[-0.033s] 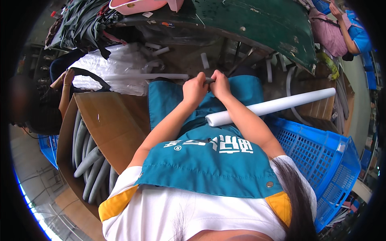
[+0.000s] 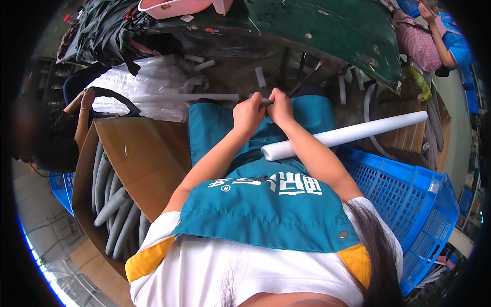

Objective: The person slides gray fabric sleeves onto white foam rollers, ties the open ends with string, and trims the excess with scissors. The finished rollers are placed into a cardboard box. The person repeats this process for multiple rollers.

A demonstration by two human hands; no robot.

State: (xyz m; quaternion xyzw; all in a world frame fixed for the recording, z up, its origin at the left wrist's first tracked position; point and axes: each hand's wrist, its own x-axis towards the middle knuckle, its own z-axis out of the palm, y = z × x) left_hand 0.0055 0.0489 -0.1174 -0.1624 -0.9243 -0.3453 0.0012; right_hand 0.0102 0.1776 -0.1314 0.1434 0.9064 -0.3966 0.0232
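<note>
Clock directions are taken from the hands, twelve at the top of the view. Left hand (image 2: 247, 114) and right hand (image 2: 281, 108): side by side over the lap, fingers curled in, each closed on a short dark grey piece (image 2: 266, 103) bridging the narrow gap between them. Whether the fingers of one touch the other cannot be told.

Dark grey piece: slim, lying roughly crosswise. Most of it is covered by the fingers; full shape and ends cannot be determined.

Surroundings: a teal apron (image 2: 255, 222) covers the lap and chest. A long white tube (image 2: 368, 129) lies obliquely from six toward three o'clock, the right forearm (image 2: 323, 161) crossing over and hiding part of it. Blue crate (image 2: 409, 204) at four o'clock. Cardboard box (image 2: 146, 156) at eight, holding dark grey tubes (image 2: 111, 206). Clear plastic sheeting (image 2: 128, 78) at nine to ten. Green table (image 2: 332, 36) at one, bearing a pink tub (image 2: 176, 9) at eleven. A co-worker (image 2: 417, 43) is at two.
</note>
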